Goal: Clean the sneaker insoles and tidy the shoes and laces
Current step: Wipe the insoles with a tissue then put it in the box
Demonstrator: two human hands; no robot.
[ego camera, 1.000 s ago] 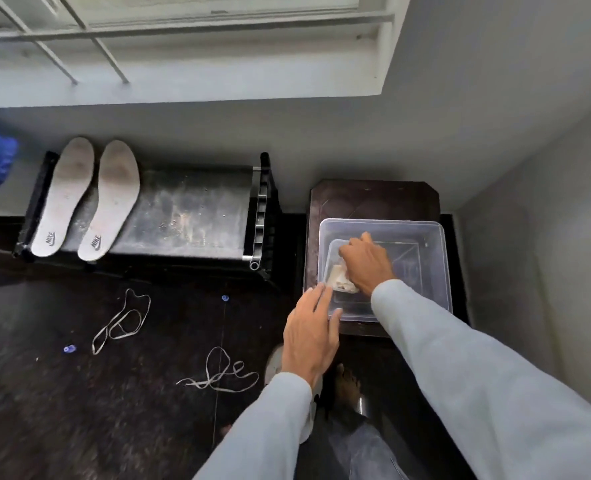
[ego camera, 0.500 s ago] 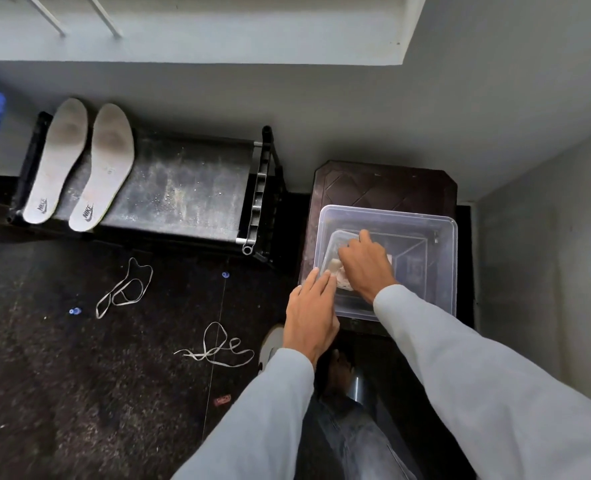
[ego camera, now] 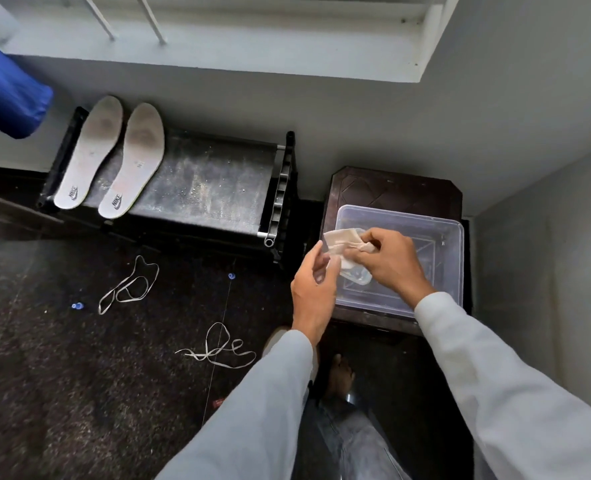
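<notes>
Two white insoles (ego camera: pixel 88 152) (ego camera: pixel 133 159) lie side by side on the left end of a low black rack (ego camera: pixel 204 188). Two white laces (ego camera: pixel 129 285) (ego camera: pixel 219 348) lie loose on the dark floor. My right hand (ego camera: pixel 389 261) pinches a small beige cloth (ego camera: pixel 339 245) lifted above the left edge of a clear plastic tub (ego camera: pixel 446 244). My left hand (ego camera: pixel 313 292) is raised beside the cloth, fingers loosely curled and touching its lower edge. A white shoe (ego camera: pixel 275 337) shows only partly behind my left sleeve.
The tub stands on a dark wooden stool (ego camera: pixel 391 188) in the corner next to a grey wall. A blue object (ego camera: pixel 6 95) is at the far left. Two small blue bits (ego camera: pixel 76 306) (ego camera: pixel 231 276) lie on the floor. My bare foot (ego camera: pixel 339 375) is below the stool.
My right hand has lifted the cloth out of the tub. My left hand left the tub's rim and rose to meet the cloth.
</notes>
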